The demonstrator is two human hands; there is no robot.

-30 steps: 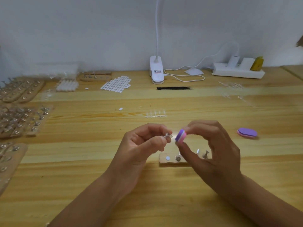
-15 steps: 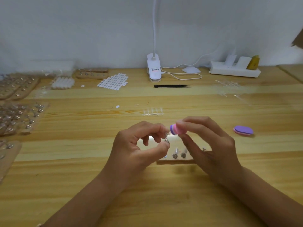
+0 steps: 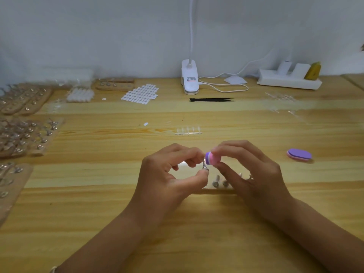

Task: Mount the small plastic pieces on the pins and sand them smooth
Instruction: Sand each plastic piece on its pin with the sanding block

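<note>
My left hand (image 3: 173, 174) pinches a small metal pin (image 3: 204, 166) between thumb and forefinger, above the table's middle. My right hand (image 3: 250, 174) grips a pink and purple sanding block (image 3: 211, 159), whose end touches the top of the pin. The plastic piece on the pin is too small to make out. Under my hands lies a small wooden holder (image 3: 216, 191) with a few pins (image 3: 215, 182) standing in it, partly hidden by my right hand.
A second purple sanding block (image 3: 299, 154) lies to the right. A clear sprue of pieces (image 3: 188, 132) sits beyond my hands. Wooden boards of pins (image 3: 25, 134) fill the left edge. White adhesive tabs (image 3: 140, 94), black tweezers (image 3: 211, 99), lamp base (image 3: 189, 78) and power strip (image 3: 289, 80) stand at the back.
The sanding block has turned from edge-on to end-on against the pin. My left hand has tilted the pin more upright, and both hands have shifted slightly.
</note>
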